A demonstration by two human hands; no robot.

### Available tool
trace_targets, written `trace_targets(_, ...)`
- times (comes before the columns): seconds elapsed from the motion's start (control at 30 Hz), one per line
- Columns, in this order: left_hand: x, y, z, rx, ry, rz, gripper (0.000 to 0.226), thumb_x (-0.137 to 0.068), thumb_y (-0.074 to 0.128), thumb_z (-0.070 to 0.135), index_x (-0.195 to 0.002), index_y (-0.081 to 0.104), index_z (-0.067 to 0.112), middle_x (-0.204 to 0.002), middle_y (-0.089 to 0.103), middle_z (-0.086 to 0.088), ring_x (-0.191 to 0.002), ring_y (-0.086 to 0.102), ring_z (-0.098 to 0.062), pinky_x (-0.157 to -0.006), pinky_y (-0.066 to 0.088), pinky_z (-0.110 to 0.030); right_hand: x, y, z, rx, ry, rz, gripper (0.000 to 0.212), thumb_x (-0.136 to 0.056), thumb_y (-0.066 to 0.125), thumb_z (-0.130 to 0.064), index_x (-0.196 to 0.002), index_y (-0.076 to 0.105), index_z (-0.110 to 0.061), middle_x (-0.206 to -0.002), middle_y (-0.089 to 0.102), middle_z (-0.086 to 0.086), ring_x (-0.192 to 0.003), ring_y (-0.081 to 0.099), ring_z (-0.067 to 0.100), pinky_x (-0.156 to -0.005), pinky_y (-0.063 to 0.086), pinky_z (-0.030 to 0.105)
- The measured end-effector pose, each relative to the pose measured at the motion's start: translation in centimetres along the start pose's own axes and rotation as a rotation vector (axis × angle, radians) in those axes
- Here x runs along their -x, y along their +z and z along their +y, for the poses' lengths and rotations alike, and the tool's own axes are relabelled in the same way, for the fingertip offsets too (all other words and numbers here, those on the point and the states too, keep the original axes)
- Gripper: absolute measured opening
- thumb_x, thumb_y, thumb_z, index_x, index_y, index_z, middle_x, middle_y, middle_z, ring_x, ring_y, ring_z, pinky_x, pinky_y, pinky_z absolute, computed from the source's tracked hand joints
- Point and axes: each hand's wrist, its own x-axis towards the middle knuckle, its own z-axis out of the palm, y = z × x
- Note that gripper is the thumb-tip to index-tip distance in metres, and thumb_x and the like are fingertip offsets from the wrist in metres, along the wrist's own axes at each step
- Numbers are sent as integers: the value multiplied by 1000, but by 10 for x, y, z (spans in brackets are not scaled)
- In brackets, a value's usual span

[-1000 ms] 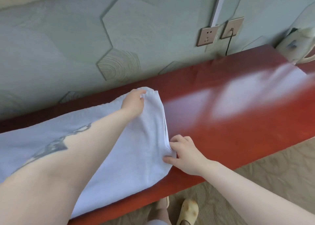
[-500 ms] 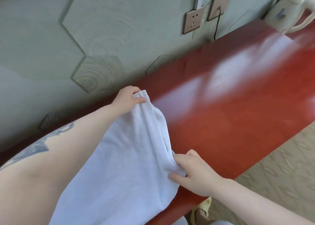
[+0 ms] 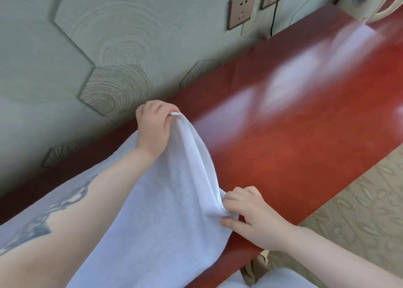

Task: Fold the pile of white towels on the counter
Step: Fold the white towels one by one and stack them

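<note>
I see the red counter [image 3: 294,148] with wall sockets [image 3: 241,11] behind it. My left hand [image 3: 153,128] and right hand [image 3: 250,215] each pinch a corner of the creased white towel [image 3: 165,200].

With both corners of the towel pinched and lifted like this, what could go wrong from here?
1. The left hand has only a small pinch at the far corner of the white towel; that grip could slip as the fold is carried over.
2. The right hand holds the near corner at the front edge of the red counter, so slack cloth may slide off toward the floor.
3. The lifted edge is bunched between the hands, so the fold may land creased.
</note>
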Motion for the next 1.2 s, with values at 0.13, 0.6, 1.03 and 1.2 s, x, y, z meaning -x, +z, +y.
trace_targets(0.13, 12, -17, -8, 297, -206, 87, 26, -97, 47, 0, -119, 58, 10, -112, 54, -2, -105, 51, -8, -97, 36, -13, 3, -3, 4, 160, -103, -70, 26, -96, 50, -39, -77, 38, -26, -78, 44, -11, -81, 39, 7, -95, 28, 26)
trace_targets(0.6, 19, 21, -43, 138, -533, -202, 20, -99, 41, 13, -95, 56, 26, -96, 60, 7, -94, 54, -17, -80, 36, -31, 13, -20, 6, 372, 131, -97, 40, -98, 35, -57, -76, 25, -24, -61, 38, -3, -61, 39, 22, -58, 33, 39)
trace_targets(1.03, -55, 15, -14, 147, -433, -737, 14, -88, 64, 5, -100, 65, 12, -95, 67, -11, -82, 60, -22, -66, 47, -28, 35, 11, 16, -6, 515, 131, 28, -94, 48, -49, -80, 43, -25, -80, 42, -3, -78, 46, 18, -68, 37, 26)
trace_targets(1.2, -80, -2, -12, -80, -593, -1109, 50, -85, 64, 59, -115, 68, 19, -122, 64, 0, -117, 59, -25, -104, 45, -48, 33, 7, 17, -88, 495, 96, 19, -94, 52, -45, -81, 43, -34, -78, 40, -5, -77, 46, 13, -67, 38, 26)
